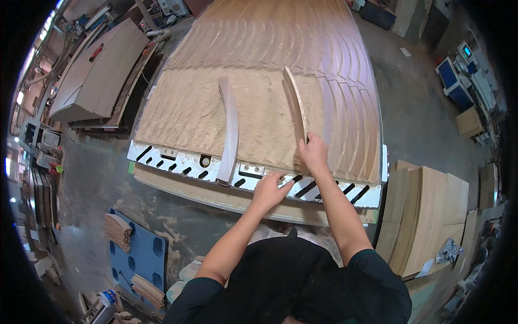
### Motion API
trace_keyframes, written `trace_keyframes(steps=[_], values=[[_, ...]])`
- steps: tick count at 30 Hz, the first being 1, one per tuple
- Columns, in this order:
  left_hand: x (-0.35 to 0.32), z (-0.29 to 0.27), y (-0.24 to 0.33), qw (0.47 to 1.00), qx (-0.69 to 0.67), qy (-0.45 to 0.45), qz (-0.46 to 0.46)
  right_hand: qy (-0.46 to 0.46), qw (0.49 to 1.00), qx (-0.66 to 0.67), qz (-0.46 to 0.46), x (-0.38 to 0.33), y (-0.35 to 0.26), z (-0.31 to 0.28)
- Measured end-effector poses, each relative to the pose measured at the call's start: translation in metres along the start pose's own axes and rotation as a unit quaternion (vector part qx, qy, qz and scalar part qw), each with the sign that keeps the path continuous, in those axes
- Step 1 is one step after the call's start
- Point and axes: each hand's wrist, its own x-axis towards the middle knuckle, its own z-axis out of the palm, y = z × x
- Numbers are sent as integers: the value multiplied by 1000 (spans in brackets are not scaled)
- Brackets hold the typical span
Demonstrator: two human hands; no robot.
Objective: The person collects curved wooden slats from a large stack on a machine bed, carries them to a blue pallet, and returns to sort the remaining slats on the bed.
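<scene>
My right hand point(313, 155) grips the near end of a curved wooden strip point(294, 100), which stands on its narrow edge with its far end raised. My left hand point(271, 190) rests on the slotted metal front edge point(216, 173) of the large work table, thumb apart from the fingers and nothing seen in it. To its left lies a second curved strip point(230, 124), flat, its near end over the metal edge. Under both is a rough tan surface point(183, 102). Rows of cut curved strips point(350, 113) cover its right side and the area beyond.
Stacked wooden boards point(415, 216) stand to the right, with a crumpled cloth point(448, 251) on them. On the floor at lower left a blue pallet point(137, 248) holds curved strip bundles point(118, 231). A large panel-like piece point(97, 75) sits at far left, machines point(467, 81) at far right.
</scene>
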Motion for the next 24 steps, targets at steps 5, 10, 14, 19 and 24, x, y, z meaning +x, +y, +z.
trace_keyframes(steps=[5, 10, 14, 19, 24], values=[[-13, -68, -11, 995, -53, 83, 27, 49, 997, -21, -51, -13, -18, 23], [-10, -125, -48, 984, -94, 150, 19, 22, 999, -37, -9, -18, -26, 43], [-3, -152, -78, 975, -166, 147, -30, -17, 958, 281, 60, -14, -13, 78], [36, -163, -122, 965, -173, 195, -19, -137, 851, 487, 142, -36, -64, 115], [72, -157, -125, 960, -181, 214, 1, -175, 805, 553, 128, -45, -107, 151]])
